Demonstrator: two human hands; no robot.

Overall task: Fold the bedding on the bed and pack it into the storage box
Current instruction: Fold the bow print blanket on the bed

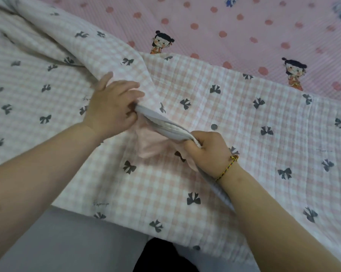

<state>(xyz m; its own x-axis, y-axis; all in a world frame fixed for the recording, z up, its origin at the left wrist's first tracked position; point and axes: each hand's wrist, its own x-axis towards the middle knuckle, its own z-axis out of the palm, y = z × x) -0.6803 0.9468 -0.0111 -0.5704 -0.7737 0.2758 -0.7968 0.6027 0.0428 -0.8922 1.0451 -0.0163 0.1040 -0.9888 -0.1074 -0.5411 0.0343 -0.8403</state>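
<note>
A pink-and-white checked quilt (234,118) printed with dark bows covers most of the bed in front of me. Its edge (165,124) shows a grey underside and is bunched into a ridge between my hands. My left hand (112,105) grips that gathered edge at its upper end, fingers curled into the fabric. My right hand (208,152), with a braided bracelet on the wrist, grips the same edge lower down in a fist. A fold of the quilt rises to the upper left (38,36). No storage box is in view.
A pink bed sheet (244,26) with red dots and cartoon figures lies under the quilt at the back. The quilt's near edge hangs over the bed side above a grey floor (67,242). Dark clothing (161,256) shows at the bottom.
</note>
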